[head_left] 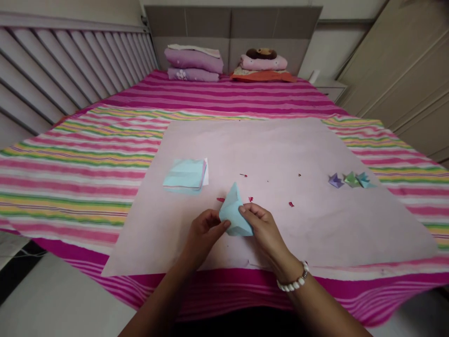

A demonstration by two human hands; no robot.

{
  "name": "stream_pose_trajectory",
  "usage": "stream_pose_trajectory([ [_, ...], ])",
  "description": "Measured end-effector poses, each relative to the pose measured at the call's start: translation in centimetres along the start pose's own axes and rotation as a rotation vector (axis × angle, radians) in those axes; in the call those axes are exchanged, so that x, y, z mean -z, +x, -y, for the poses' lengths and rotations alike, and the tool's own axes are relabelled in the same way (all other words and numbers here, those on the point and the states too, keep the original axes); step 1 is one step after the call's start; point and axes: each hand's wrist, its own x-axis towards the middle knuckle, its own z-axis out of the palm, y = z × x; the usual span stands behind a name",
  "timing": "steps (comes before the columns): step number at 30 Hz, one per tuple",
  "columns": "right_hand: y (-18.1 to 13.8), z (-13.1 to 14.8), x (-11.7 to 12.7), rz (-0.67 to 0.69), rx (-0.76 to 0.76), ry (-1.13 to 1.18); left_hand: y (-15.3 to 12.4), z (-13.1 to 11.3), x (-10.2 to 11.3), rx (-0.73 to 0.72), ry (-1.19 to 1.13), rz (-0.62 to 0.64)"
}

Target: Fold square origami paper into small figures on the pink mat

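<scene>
From close above the bed (224, 99), the head camera looks forward and down toward the headboard (226, 30).

Grey headboard (231, 32), stacked purple bedding (194, 61), striped bedspread (87, 173)

The place was a bedroom, evidently in a home: a bed (228, 99) had a panelled grey headboard (206, 23), a magenta striped sheet (140, 94) and a multicoloured striped cover (80, 164). Folded lilac bedding (192, 60) and a pink pillow (268, 63) lay at its head, with a small white nightstand (329, 89) beside it.
</scene>
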Motion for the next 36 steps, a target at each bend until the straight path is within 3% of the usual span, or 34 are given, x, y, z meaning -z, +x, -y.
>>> stream_pose_trajectory([
  [5,-0.1,-0.1,0.3,-0.052,-0.019,0.08,-0.2,0.1,-0.5,-0.009,-0.143,0.047],
  [13,-0.1,-0.6,0.8,-0.094,0.021,0.098,-0.8,-0.6,-1.4,0.012,-0.102,0.092],
  [20,-0.6,-0.9,0.5,-0.062,-0.017,0.116,-0.4,-0.2,-2.2,-0.009,-0.156,-0.083],
  [27,-0.7,-1.5,0.3,0.006,0.018,0.134,-0.2,0.1,-2.3,0.034,-0.18,-0.119],
  [32,-0.8,-1.4,0.1,-0.015,0.156,0.038,0.1,0.4,-2.1,0.083,-0.153,-0.121],
  [36,-1.0,-1.2,-0.2,-0.05,0.237,-0.197,0.3,0.5,-2.5,0.115,-0.08,-0.168],
])
